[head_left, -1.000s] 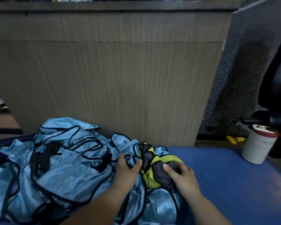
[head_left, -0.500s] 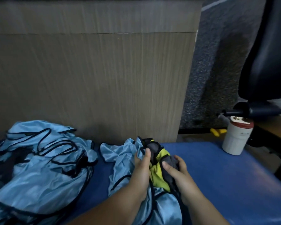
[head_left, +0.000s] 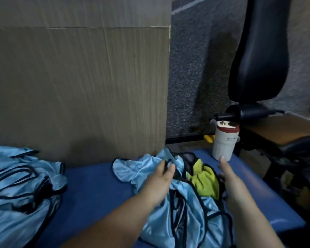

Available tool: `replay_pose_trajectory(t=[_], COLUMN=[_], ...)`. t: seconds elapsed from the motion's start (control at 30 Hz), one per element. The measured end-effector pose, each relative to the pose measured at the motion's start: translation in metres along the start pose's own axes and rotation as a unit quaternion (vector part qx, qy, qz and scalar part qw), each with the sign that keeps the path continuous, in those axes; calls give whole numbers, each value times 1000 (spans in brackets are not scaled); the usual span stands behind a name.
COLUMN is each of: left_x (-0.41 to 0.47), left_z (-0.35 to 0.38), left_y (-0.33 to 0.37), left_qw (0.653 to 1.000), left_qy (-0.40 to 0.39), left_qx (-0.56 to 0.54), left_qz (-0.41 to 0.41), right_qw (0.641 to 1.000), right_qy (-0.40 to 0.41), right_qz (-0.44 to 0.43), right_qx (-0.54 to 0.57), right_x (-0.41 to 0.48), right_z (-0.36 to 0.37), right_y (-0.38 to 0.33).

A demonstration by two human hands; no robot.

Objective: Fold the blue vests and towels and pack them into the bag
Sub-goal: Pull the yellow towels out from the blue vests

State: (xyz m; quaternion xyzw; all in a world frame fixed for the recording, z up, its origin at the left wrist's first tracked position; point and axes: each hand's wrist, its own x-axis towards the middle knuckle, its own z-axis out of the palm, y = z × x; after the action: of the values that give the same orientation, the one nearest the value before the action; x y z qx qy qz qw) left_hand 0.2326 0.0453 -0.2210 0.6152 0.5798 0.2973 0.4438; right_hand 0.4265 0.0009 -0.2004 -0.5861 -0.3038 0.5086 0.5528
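A crumpled light-blue vest (head_left: 170, 208) with black trim lies on the blue mat (head_left: 93, 187) right in front of me. A yellow-green towel (head_left: 204, 183) sits bunched inside it, with a bit of grey cloth (head_left: 189, 156) behind. My left hand (head_left: 159, 181) pinches the vest's black trim near its top edge. My right hand (head_left: 230, 179) is at the vest's right side, index finger straight, thumb and lower fingers on the trim beside the towel. A pile of more blue vests (head_left: 16, 187) lies at the left. No bag is in view.
A wood-grain panel (head_left: 79, 86) stands right behind the mat. A white cup with a red lid (head_left: 224, 144) stands at the mat's far right corner, close to my right index finger. A black office chair (head_left: 258, 54) and a wooden bench (head_left: 284, 129) are to the right.
Both hands carried the vest with the towel bundle rightward, away from the pile. The hands have spread apart, opening the vest so the yellow-green towel shows more.
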Motion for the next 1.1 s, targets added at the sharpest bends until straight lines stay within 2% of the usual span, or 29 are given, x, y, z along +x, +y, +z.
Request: replay_pose_trajectory(t=[0.07,0.1,0.17,0.3,0.37,0.43,0.5,0.57,0.67,0.77,0.9,1.0,1.1], left_x=[8,13,19,34,38,38,38,42,50,26,29,34,32], left_z=[-8,-11,-18,-31,-29,-21,-9,11,41,59,90,110,118], left_y=[-2,-4,-7,-25,-35,-39,-33,-27,-20,19,45,62,77], left_qw=[969,948,938,955,958,968,985,991,974,964,939,936,963], left_qy=[124,179,230,189,154,125,92,56,40,1,-70,-101,-100], left_qx=[209,256,258,203,184,137,52,-48,-189,-247,-334,-335,-251], left_qz=[48,54,31,-105,-160,-169,-140,-114,-119,-103,-45,-33,-18], right_qw=[998,995,981,928,905,892,891,898,928,959,960,948,948], right_qy=[-35,-51,-90,-159,-161,-145,-115,-78,-6,64,135,165,178], right_qz=[-31,-42,-68,-75,-64,-63,-81,-104,-139,-174,-222,-266,-261], right_qx=[-46,-78,-158,-328,-389,-424,-433,-421,-345,-216,-105,-54,-49], right_x=[1,-1,-1,1,4,5,6,8,19,31,33,26,30], right_z=[-8,-10,-12,-11,-9,-5,-3,-4,-13,-27,-52,-69,-85], right_y=[4,6,11,22,30,38,43,44,44,38,19,6,2])
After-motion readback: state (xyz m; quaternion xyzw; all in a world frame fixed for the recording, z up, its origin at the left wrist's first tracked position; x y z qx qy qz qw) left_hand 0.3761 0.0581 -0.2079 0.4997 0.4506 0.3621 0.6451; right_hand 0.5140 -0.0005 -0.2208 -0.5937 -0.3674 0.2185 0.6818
